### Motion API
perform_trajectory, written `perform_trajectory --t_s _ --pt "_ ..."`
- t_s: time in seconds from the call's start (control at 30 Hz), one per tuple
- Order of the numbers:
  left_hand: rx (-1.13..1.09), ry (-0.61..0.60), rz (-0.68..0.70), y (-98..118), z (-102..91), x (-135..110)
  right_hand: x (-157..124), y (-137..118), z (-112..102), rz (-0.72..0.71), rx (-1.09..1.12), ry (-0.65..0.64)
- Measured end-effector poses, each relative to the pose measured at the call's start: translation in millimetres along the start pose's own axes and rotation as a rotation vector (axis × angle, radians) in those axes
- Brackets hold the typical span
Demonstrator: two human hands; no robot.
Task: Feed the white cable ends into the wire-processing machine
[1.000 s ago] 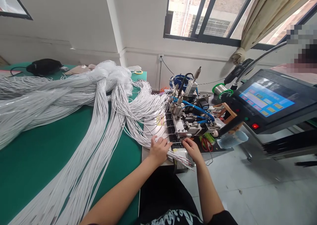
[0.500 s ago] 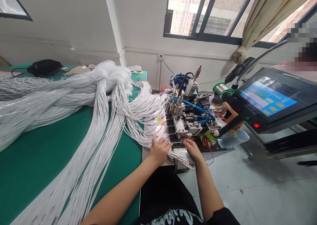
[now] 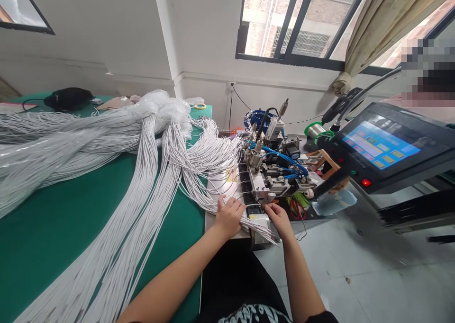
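Observation:
My left hand (image 3: 229, 215) rests on the near edge of a small metal machine (image 3: 270, 178), its fingers curled over a bunch of white cables (image 3: 256, 226) whose ends fan out toward me. My right hand (image 3: 279, 218) pinches a single white cable end (image 3: 253, 205) at the machine's front clamp. Large bundles of white cables (image 3: 149, 171) spread from the machine leftward across the green table (image 3: 64, 219).
A touchscreen control panel (image 3: 382, 145) stands at the right on a frame. Red-handled scissors (image 3: 295, 208) lie beside the machine. A black pouch (image 3: 69, 98) and a tape roll (image 3: 200, 106) sit at the table's far edge. Another person, blurred, is at the far right.
Both hands stay at the machine's front; the right hand has shifted slightly nearer to me. The view has moved a little.

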State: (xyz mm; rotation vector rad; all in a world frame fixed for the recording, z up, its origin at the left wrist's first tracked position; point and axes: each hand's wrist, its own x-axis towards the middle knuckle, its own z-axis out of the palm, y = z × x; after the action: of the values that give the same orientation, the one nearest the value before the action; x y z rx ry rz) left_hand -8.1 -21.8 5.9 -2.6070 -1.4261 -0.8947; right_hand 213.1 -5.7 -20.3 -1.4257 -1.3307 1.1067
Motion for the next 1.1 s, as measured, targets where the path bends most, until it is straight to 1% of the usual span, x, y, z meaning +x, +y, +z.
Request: perform_trajectory --t_s 0.13,0.2,0.37,0.5,0.6,0.8,0.97,1.1 --pt "0.031 0.019 -0.046 0.2 0.0 0.3 -4.0 -7.5 -2.8 -0.053 -0.069 0.034" --pt "0.040 0.033 -0.048 0.1 0.4 0.1 -6.6 -13.6 -3.7 -0.072 -0.095 0.044" --pt "0.038 0.056 -0.006 -1.0 0.8 -0.8 -14.6 -28.7 -5.1 -0.051 -0.101 0.046" --pt "0.035 0.058 0.030 -1.9 0.9 -1.1 -19.0 -36.2 -5.6 -0.086 -0.094 0.014" --pt "0.025 0.053 0.033 -2.3 1.3 -1.1 -20.5 -39.0 -4.4 -0.114 -0.092 -0.006" --pt "-0.011 0.024 0.043 -3.1 1.7 -0.2 -21.5 -41.6 0.7 -0.101 -0.064 -0.053" --pt "-0.024 0.008 0.053 -3.7 1.8 0.5 -21.0 -43.1 3.0 -0.092 -0.062 -0.058" --pt "-0.027 0.021 0.057 -3.7 1.7 0.5 -21.6 -43.5 3.0 -0.101 -0.095 -0.056"
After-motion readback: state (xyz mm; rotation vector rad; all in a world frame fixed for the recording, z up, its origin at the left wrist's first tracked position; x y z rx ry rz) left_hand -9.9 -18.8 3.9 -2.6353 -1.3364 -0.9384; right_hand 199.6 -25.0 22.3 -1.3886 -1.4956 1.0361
